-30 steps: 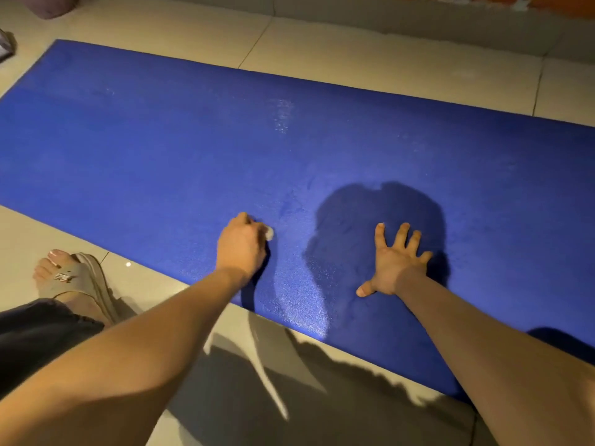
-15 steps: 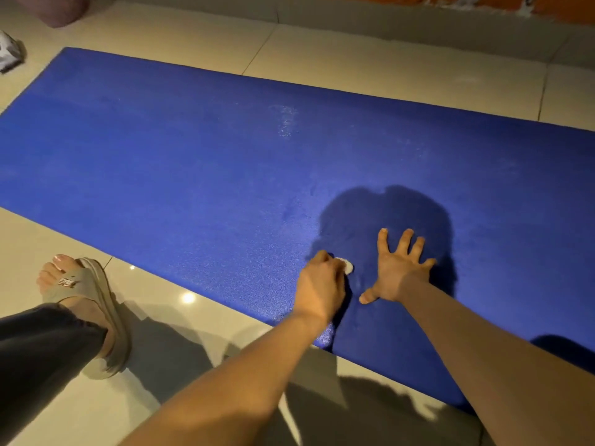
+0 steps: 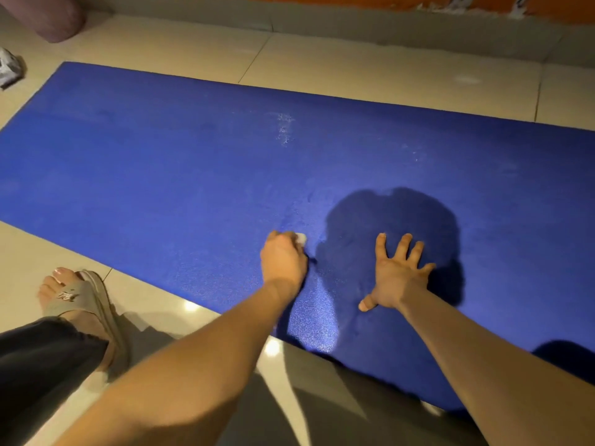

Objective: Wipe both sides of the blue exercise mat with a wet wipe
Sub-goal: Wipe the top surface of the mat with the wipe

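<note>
The blue mat [image 3: 161, 175] lies flat on the tile floor [image 3: 354, 59], its near edge just ahead of the sandal [image 3: 80, 300]. The left hand [image 3: 283, 262] is clenched around a balled wet wipe [image 3: 301, 238], pressing it onto the mat near that edge; the right hand [image 3: 397, 278] lies flat with fingers spread, gripping nothing, just beside it on the mat. The wipe is bunched small, so strokes could leave gaps, and the pale streaks farther across the mat could be missed. A hard push might slide the mat on the glossy tile.

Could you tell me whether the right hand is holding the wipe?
No, the right hand lies flat and empty on the mat; the left hand grips the wipe.
</note>
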